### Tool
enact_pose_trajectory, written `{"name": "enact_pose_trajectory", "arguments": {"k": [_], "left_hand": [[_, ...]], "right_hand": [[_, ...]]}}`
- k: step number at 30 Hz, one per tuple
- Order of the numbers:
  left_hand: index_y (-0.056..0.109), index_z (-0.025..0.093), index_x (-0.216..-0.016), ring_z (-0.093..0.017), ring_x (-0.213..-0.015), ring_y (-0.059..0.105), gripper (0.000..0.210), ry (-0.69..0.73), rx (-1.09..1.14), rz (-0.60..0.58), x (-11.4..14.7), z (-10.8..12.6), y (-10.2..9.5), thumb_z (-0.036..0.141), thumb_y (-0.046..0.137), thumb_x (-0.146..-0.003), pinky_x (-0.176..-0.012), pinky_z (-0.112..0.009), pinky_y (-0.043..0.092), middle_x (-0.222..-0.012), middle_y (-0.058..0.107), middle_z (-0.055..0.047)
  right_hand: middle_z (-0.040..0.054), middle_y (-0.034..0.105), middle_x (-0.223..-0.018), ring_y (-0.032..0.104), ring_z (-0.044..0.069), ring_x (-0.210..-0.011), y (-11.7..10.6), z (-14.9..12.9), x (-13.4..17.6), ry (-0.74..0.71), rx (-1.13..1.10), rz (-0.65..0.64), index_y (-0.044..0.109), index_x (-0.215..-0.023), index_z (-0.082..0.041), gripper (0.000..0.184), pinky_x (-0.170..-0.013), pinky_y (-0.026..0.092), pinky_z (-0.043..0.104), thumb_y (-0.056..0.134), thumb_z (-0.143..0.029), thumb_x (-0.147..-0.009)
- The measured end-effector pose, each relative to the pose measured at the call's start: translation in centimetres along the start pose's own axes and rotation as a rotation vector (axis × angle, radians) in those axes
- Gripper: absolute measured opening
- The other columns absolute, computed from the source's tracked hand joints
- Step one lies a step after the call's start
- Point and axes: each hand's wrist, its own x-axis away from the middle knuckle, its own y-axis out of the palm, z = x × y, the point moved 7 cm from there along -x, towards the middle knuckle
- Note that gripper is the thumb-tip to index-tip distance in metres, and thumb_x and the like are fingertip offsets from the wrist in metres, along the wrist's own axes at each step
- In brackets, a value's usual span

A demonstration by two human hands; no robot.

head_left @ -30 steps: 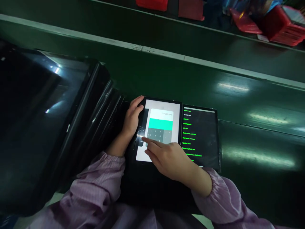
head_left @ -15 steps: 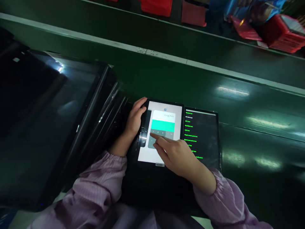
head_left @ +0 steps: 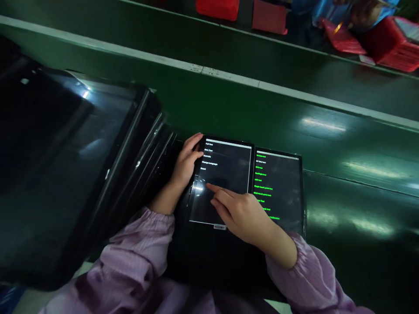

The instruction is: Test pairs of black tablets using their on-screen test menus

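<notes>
Black tablet (head_left: pixel 231 168), white menu (head_left: pixel 209 163) up, sits just left of a second tablet (head_left: pixel 288 183) with a mostly green list (head_left: pixel 263 188); what's beneath is too dark to tell. Left hand (head_left: pixel 184 167) grips the tablet's left edge; right hand (head_left: pixel 245 213) holds nothing, index (head_left: pixel 216 189) out below the menu, rest curled, contact unclear. Looks like the touch-input step; I'd say next move calls for the index up on a menu line, clean tap, left grip steady
</notes>
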Motion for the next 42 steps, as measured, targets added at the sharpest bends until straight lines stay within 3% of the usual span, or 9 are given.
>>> {"name": "enact_pose_trajectory", "arguments": {"k": [9, 12, 15, 17, 22, 28, 31, 36, 42], "left_hand": [[0.075, 0.026, -0.12, -0.034, -0.155, 0.05, 0.041, 0.03, -0.097, 0.036, -0.6, 0.2, 0.3, 0.028, 0.072, -0.079, -0.133, -0.053, 0.034, -0.153, 0.065, -0.009], [0.075, 0.023, -0.118, -0.036, -0.155, 0.05, 0.042, 0.035, -0.092, 0.049, -0.7, 0.2, 0.5, 0.025, 0.075, -0.077, -0.133, -0.053, 0.035, -0.154, 0.062, -0.013], [0.077, 0.025, -0.117, -0.036, -0.155, 0.049, 0.038, 0.0, -0.069, 0.056, -0.6, 0.3, 0.4, 0.026, 0.073, -0.079, -0.133, -0.054, 0.035, -0.154, 0.063, -0.011], [0.079, 0.025, -0.115, -0.036, -0.156, 0.048, 0.036, -0.019, -0.064, 0.059, -0.5, 0.4, 0.2, 0.027, 0.072, -0.08, -0.134, -0.055, 0.033, -0.152, 0.065, -0.01], [0.08, 0.028, -0.115, -0.035, -0.158, 0.046, 0.036, -0.025, -0.093, 0.053, -0.3, 0.7, -0.1, 0.029, 0.071, -0.08, -0.136, -0.054, 0.029, -0.15, 0.068, -0.006], [0.081, 0.029, -0.113, -0.033, -0.157, 0.047, 0.036, -0.028, -0.066, 0.072, 0.0, 0.7, 0.0, 0.031, 0.071, -0.078, -0.136, -0.051, 0.03, -0.152, 0.068, -0.003], [0.081, 0.029, -0.113, -0.032, -0.158, 0.047, 0.038, -0.024, -0.05, 0.071, 0.1, 0.8, 0.2, 0.029, 0.068, -0.077, -0.136, -0.049, 0.03, -0.152, 0.068, -0.003], [0.079, 0.026, -0.119, -0.033, -0.159, 0.045, 0.052, -0.007, 0.008, 0.013, 0.2, 0.7, 0.4, 0.021, 0.063, -0.069, -0.136, -0.046, 0.031, -0.155, 0.064, -0.004], [0.071, 0.029, -0.136, -0.037, -0.163, 0.037, 0.077, -0.017, -0.035, -0.127, 0.4, 0.2, 0.4, 0.018, 0.069, -0.06, -0.137, -0.05, 0.028, -0.167, 0.054, -0.005]], "right_hand": [[0.0109, 0.077, -0.139, 0.082, 0.024, -0.11, -2.8, 1.5, 1.0, 0.02, -0.047, 0.15, 0.072, -0.134, -0.014, 0.039, -0.086, 0.068, 0.032, 0.04, -0.026, -0.116], [0.0106, 0.084, -0.121, 0.082, 0.019, -0.085, -6.0, 3.9, 2.4, 0.158, -0.046, 0.252, 0.074, -0.133, -0.015, 0.04, -0.074, 0.063, 0.028, 0.041, -0.029, -0.115], [0.0076, 0.083, -0.088, 0.065, 0.013, -0.053, -9.3, 6.9, 4.9, 0.362, 0.03, 0.405, 0.078, -0.104, -0.018, 0.044, -0.055, 0.049, 0.025, 0.042, -0.04, -0.113], [0.0047, 0.076, -0.072, 0.055, 0.012, -0.046, -10.5, 8.4, 6.2, 0.435, 0.074, 0.454, 0.074, -0.088, -0.02, 0.049, -0.049, 0.04, 0.025, 0.041, -0.047, -0.112], [0.0045, 0.072, -0.068, 0.051, 0.013, -0.045, -9.8, 9.8, 6.7, 0.453, 0.066, 0.371, 0.066, -0.082, -0.022, 0.053, -0.05, 0.037, 0.027, 0.038, -0.053, -0.112], [-0.0028, 0.05, -0.051, 0.043, 0.012, -0.042, -8.5, 9.8, 6.1, 0.425, 0.074, 0.213, 0.062, -0.077, -0.023, 0.058, -0.051, 0.031, 0.028, 0.034, -0.056, -0.114], [-0.0029, 0.051, -0.051, 0.044, 0.012, -0.041, -8.0, 10.1, 6.2, 0.421, 0.071, 0.171, 0.062, -0.076, -0.023, 0.053, -0.051, 0.03, 0.029, 0.038, -0.051, -0.113], [0.0033, 0.069, -0.063, 0.062, 0.017, -0.051, -7.9, 10.4, 6.1, 0.409, 0.045, 0.146, 0.074, -0.09, -0.021, 0.051, -0.052, 0.034, 0.029, 0.038, -0.05, -0.112], [-0.0007, 0.057, -0.051, 0.044, 0.013, -0.04, -9.5, 10.0, 6.5, 0.413, 0.062, 0.27, 0.067, -0.076, -0.023, 0.063, -0.047, 0.033, 0.028, 0.033, -0.062, -0.112]]}}
